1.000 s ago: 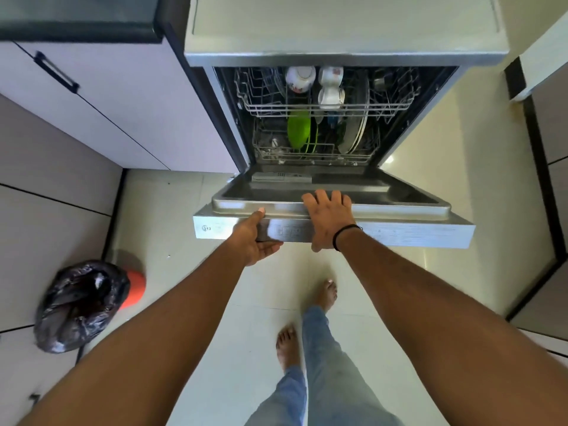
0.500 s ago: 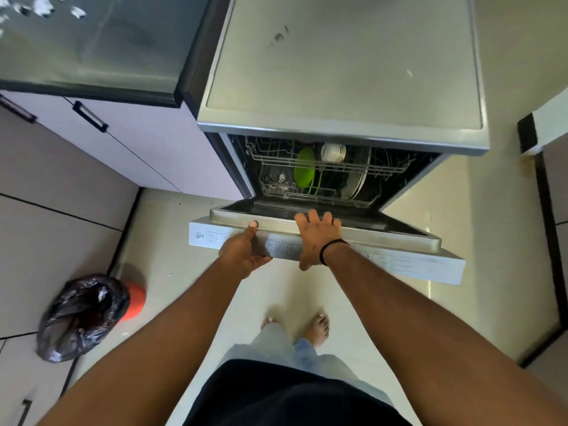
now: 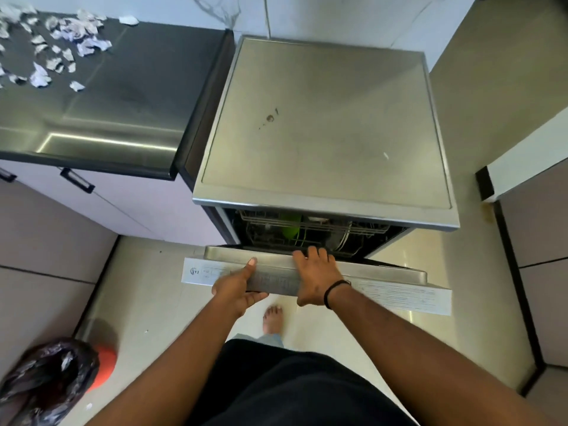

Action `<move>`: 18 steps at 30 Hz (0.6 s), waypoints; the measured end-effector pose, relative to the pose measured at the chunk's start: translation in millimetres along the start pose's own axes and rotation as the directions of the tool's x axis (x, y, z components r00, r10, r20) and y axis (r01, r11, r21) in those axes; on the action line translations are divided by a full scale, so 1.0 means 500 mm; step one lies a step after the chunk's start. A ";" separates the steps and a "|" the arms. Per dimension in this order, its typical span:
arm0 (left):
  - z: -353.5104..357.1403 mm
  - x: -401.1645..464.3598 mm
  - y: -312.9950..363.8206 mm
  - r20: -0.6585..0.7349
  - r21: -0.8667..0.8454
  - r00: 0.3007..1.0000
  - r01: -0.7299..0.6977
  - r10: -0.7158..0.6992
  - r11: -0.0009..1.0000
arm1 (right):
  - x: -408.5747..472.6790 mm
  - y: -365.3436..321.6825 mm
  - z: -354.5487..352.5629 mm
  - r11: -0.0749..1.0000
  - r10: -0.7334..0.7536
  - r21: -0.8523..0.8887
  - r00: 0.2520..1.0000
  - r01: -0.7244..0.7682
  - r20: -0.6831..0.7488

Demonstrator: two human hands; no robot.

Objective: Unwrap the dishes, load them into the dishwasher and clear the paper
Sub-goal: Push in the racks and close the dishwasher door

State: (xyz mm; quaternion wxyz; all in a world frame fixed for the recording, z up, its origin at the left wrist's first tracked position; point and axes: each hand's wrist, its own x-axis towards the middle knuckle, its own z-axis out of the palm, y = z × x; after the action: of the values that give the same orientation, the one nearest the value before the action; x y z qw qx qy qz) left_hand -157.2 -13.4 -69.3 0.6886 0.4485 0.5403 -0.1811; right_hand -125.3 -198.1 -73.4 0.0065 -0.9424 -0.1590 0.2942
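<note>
Left hand (image 3: 238, 290) grips the dishwasher door (image 3: 399, 295) under its front edge, right hand (image 3: 316, 276) lies flat atop; stiff, hinged, probably heavy, best held mid-edge

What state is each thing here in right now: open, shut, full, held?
dishwasher door: partly open, held at its top edge.
left hand: grips the door edge from below.
right hand: fingers flat over the door edge.
racks: loaded with dishes.
paper scraps: scattered on the counter.
bin bag: open.
</note>
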 end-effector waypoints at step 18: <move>0.102 0.024 0.116 -0.004 -0.027 0.995 -0.099 0.099 0.995 | -0.004 0.080 -0.017 0.993 -0.068 0.070 0.947 0.094 -0.314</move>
State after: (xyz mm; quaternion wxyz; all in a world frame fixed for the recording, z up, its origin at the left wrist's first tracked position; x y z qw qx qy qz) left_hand -80.8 -21.2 -55.3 0.7019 0.4657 0.5206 -0.1390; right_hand -110.3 -236.0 -69.3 0.0832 -0.9685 -0.1821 0.1482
